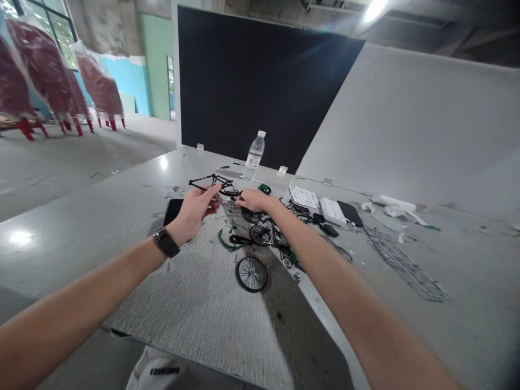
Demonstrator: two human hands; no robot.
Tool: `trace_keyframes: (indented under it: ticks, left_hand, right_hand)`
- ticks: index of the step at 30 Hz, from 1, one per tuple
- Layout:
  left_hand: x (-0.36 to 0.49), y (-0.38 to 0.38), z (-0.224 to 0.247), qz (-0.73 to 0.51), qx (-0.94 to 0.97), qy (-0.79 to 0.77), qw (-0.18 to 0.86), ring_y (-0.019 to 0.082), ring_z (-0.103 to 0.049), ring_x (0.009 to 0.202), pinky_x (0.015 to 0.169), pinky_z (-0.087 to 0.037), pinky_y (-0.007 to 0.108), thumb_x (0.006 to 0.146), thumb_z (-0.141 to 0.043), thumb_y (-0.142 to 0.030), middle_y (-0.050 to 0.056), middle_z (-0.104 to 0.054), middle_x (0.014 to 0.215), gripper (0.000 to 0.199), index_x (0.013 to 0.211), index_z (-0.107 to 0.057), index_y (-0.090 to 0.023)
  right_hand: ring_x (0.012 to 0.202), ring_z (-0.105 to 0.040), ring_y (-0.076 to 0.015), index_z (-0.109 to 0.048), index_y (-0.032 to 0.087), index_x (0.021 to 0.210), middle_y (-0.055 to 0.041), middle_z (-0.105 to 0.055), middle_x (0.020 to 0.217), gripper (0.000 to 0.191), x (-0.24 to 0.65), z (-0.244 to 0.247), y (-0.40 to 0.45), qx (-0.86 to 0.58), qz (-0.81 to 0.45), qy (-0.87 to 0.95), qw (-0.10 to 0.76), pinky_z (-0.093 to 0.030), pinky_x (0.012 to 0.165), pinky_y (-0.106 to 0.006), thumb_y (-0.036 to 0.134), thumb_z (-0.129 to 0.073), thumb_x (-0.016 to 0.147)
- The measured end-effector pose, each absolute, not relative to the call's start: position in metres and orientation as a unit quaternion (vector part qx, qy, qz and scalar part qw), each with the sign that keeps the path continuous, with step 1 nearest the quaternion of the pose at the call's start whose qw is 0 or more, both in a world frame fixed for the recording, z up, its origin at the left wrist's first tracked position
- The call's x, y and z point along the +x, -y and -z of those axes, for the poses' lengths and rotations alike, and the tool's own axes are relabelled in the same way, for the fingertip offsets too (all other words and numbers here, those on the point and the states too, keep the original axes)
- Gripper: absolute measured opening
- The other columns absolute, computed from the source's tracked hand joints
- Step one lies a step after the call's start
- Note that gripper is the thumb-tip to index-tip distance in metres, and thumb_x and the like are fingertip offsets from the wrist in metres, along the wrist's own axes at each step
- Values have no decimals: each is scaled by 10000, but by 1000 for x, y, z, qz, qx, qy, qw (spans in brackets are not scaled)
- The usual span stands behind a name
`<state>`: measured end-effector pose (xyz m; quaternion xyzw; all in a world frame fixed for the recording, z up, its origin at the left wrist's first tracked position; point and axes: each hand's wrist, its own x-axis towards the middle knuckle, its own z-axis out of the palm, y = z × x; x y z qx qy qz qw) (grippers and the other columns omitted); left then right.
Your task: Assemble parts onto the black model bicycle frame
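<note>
My left hand (pixel 194 210), with a dark watch on the wrist, pinches a small black bicycle frame (pixel 211 180) above the table. Just right of it, my right hand (pixel 251 199) has its fingers bent down at the small parts; what they hold, if anything, is hidden. Below the hands lie a spoked wheel (pixel 261 235), a green curved piece (pixel 227 242) and a black crank piece (pixel 240 239). Nearer to me, another spoked wheel (pixel 251 274) lies flat. Small metal bits (pixel 228 208) are scattered between the hands.
A water bottle (pixel 254 157) stands behind the hands. A black phone-like object (pixel 174 210) lies beside my left hand. At the right are a printed sheet (pixel 304 196), a white box (pixel 332 211) and grey wire racks (pixel 400 260). A black panel (pixel 260 81) rises behind the table.
</note>
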<state>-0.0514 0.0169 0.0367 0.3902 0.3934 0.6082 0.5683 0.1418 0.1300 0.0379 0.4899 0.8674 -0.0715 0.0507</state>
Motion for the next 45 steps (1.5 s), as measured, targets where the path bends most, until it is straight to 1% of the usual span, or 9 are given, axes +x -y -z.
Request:
trace_keyframes:
  ticks: [6,14,19,23,29,34,39,41,45]
  left_hand:
    - [-52,-17,-37,-608,389,-392,569,83,-535,548,533,-408,225,841,-756,-326,1,-634,708,206,756,-660,-164]
    - [-51,-16,-38,-608,385,-400,568,86,-537,552,534,-403,228,825,-772,-332,6,-635,706,223,734,-651,-168]
    - [-51,-17,-35,-607,387,-395,571,89,-553,567,541,-416,230,819,-780,-345,5,-643,724,220,762,-661,-170]
    - [-51,-16,-36,-606,394,-393,568,91,-540,558,531,-405,235,812,-781,-353,2,-637,706,235,737,-651,-172]
    - [-52,-16,-38,-617,381,-393,565,89,-538,557,529,-404,232,801,-791,-331,-3,-632,702,215,750,-656,-171]
    - [-52,-16,-38,-616,376,-397,566,89,-540,550,526,-413,234,801,-796,-326,-5,-629,706,225,750,-651,-162]
    - [-50,-14,-38,-610,385,-403,564,88,-537,553,527,-407,231,805,-792,-333,-1,-631,703,227,749,-656,-160]
    - [-49,-14,-36,-608,393,-400,562,89,-530,555,524,-404,232,804,-793,-341,0,-632,705,227,756,-663,-162]
    - [-47,-13,-33,-599,403,-404,562,97,-539,583,540,-424,238,807,-792,-353,7,-636,726,232,757,-666,-165]
  right_hand:
    - [625,-485,-171,-644,170,714,-47,-602,689,414,150,-38,-142,491,124,-862,-5,-355,596,-309,448,-504,987]
    - [847,-635,-182,-725,201,993,-100,-723,1073,378,165,-55,-120,488,226,-842,-45,-488,675,-279,441,-434,1002]
    - [806,-619,-180,-690,192,983,-111,-714,1025,336,173,-64,-95,475,301,-825,-64,-494,670,-299,393,-424,1024]
    - [739,-586,-188,-638,193,952,-86,-680,913,225,184,-62,-78,505,227,-832,-41,-455,625,-315,367,-502,998]
    - [785,-627,-197,-638,215,933,-75,-708,961,66,191,-43,-48,517,135,-843,-68,-469,669,-313,274,-609,929]
    - [819,-669,-217,-708,223,899,-67,-753,939,70,190,-43,-33,534,108,-835,-79,-482,691,-324,259,-650,914]
    - [870,-689,-238,-758,208,967,-92,-766,996,179,211,-62,-36,555,89,-818,-124,-510,746,-357,226,-585,928]
    - [875,-692,-245,-773,207,991,-95,-767,989,222,222,-68,-38,567,78,-813,-105,-512,757,-370,204,-560,925]
    - [862,-697,-244,-789,222,979,-88,-770,995,224,238,-69,-38,587,78,-806,-7,-517,752,-376,174,-583,905]
